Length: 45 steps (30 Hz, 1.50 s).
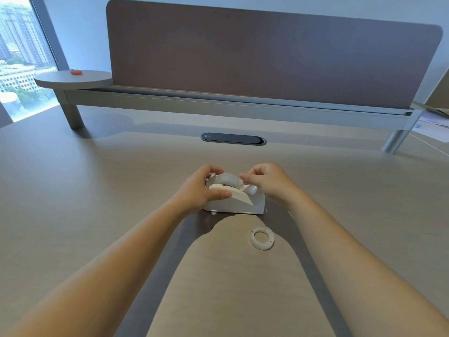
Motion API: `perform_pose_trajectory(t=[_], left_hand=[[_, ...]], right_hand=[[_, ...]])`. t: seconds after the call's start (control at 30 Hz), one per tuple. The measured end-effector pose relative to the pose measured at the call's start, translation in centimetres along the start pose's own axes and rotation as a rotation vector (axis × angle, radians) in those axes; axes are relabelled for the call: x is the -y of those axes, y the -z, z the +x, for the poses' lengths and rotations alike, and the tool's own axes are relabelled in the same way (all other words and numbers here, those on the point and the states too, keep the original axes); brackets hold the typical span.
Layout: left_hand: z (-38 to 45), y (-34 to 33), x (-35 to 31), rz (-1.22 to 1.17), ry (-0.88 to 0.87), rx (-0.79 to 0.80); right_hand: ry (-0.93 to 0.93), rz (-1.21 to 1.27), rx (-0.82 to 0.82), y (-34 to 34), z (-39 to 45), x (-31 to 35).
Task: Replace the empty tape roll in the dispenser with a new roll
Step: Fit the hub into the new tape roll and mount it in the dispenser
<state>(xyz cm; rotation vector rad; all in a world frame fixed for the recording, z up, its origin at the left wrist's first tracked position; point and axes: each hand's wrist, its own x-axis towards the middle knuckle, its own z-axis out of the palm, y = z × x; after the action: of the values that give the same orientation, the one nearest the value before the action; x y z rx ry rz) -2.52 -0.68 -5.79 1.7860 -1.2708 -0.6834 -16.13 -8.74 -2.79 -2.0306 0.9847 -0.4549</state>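
Observation:
A white tape dispenser [239, 203] stands on the desk in the middle of the view. A clear tape roll [227, 178] sits in its cradle, the top showing above the body. My left hand [201, 190] grips the dispenser's left end, thumb along its near side and fingers over the roll. My right hand [267, 182] is at the dispenser's right end with thumb and forefinger pinched at the roll's right edge, seemingly on the tape end. A thin, nearly bare tape core [262, 238] lies flat on the desk just in front of the dispenser.
A grey partition panel [267, 54] on a rail runs across the back of the desk. A dark oval cable cover [233, 138] is set in the desk [97, 190] beyond the dispenser. A round side shelf [73, 79] with a small red object [76, 72] sits at back left. Papers [432, 127] lie far right.

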Motion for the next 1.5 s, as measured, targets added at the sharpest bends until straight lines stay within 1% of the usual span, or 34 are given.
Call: perform_pose_trajectory(t=[0.1, 0.2, 0.3, 0.5, 0.73, 0.87, 1.0, 1.1, 1.27, 1.43, 1.5], left_hand=[[0.0, 0.0, -0.1, 0.001, 0.001, 0.002], [0.0, 0.0, -0.1, 0.008, -0.002, -0.002], [0.0, 0.1, 0.0, 0.005, -0.004, 0.003], [0.3, 0.0, 0.2, -0.001, 0.010, 0.013], [0.4, 0.0, 0.2, 0.005, 0.017, 0.020], [0.3, 0.0, 0.1, 0.000, 0.016, 0.011], [0.3, 0.0, 0.1, -0.007, 0.016, 0.001], [0.2, 0.0, 0.1, -0.001, 0.019, -0.002], [0.1, -0.1, 0.1, -0.005, 0.021, -0.005], [0.0, -0.2, 0.2, -0.019, 0.020, -0.009], [-0.1, -0.2, 0.1, -0.019, 0.016, -0.012]], right_hand=[[-0.022, -0.003, -0.005, -0.3, 0.3, 0.0], [-0.026, -0.070, 0.037, -0.6, 0.6, 0.2], [-0.037, -0.047, 0.073, -0.5, 0.8, 0.0], [-0.032, 0.081, -0.028, 1.5, 0.7, -0.3], [-0.072, -0.014, -0.065, 3.9, 0.2, -1.9], [-0.084, -0.046, -0.120, 4.5, 0.3, -3.4], [-0.114, 0.047, -0.109, 4.3, 0.4, -4.2], [-0.055, 0.050, -0.139, 3.7, 0.3, -4.4], [0.061, -0.068, -0.193, 2.7, -0.3, -4.9], [0.076, 0.023, -0.285, 1.1, -1.0, -5.4], [0.091, 0.017, -0.328, 0.5, -1.3, -5.4]])
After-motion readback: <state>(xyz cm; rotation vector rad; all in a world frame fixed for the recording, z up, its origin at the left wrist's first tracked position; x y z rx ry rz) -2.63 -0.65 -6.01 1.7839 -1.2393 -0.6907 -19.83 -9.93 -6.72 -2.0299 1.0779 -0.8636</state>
